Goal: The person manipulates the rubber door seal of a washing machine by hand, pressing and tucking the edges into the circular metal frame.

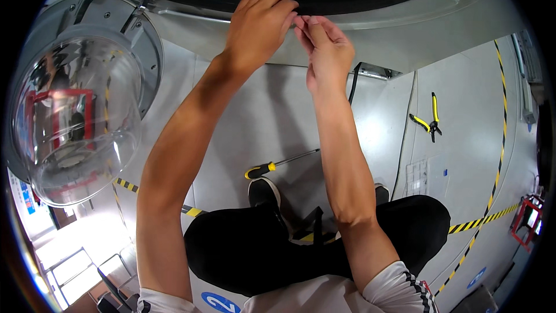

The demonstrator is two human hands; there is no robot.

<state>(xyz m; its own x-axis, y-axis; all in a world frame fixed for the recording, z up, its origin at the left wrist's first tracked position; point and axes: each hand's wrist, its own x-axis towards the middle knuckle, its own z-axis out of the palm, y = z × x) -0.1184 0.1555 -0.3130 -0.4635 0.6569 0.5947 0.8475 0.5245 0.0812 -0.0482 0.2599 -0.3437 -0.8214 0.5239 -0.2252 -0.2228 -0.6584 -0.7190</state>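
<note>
Both my hands meet at the lower edge of a black rubber door seal (370, 1), set in the round opening of a grey machine front panel (440, 26). My left hand (259, 26) is closed, its fingers curled at the seal's edge. Beside it, my right hand (329, 46) pinches thumb against fingers. Whatever lies between the fingertips is too small or hidden to make out. A thin metal rod or wire (194, 16) runs along the rim to the left of my left hand.
The open door with a clear bulging bowl (78, 116) juts out on the left. On the floor lie a yellow-black screwdriver (260, 170), yellow-handled pliers (433, 123) and a clear plastic compartment box (425, 177). A black cable (354, 84) hangs by the panel's lower edge (376, 72).
</note>
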